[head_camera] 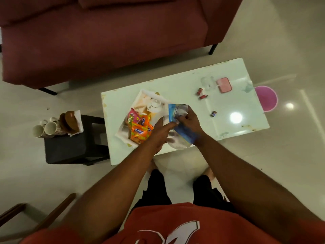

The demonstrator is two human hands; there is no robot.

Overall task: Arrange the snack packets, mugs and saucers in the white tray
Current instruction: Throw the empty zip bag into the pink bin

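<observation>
The white tray (123, 128) lies on the left part of the low white table (228, 118). Several orange and pink snack packets (139, 128) are piled in it beside a printed teapot picture. Over the tray's right edge my right hand (189, 121) grips a blue and clear plastic bag (182, 132). My left hand (161, 132) reaches flat toward the bag's mouth, fingers together, touching it. White mugs (44, 129) and brown saucers (69, 121) lie on their sides on a black stool (75, 148) left of the table.
Three small wrapped candies (203, 96) lie loose on the table, along with a pink case (224, 84) and a clear holder (207, 82). A maroon sofa (105, 36) stands behind. A pink round object (267, 98) sits on the floor past the table's right end.
</observation>
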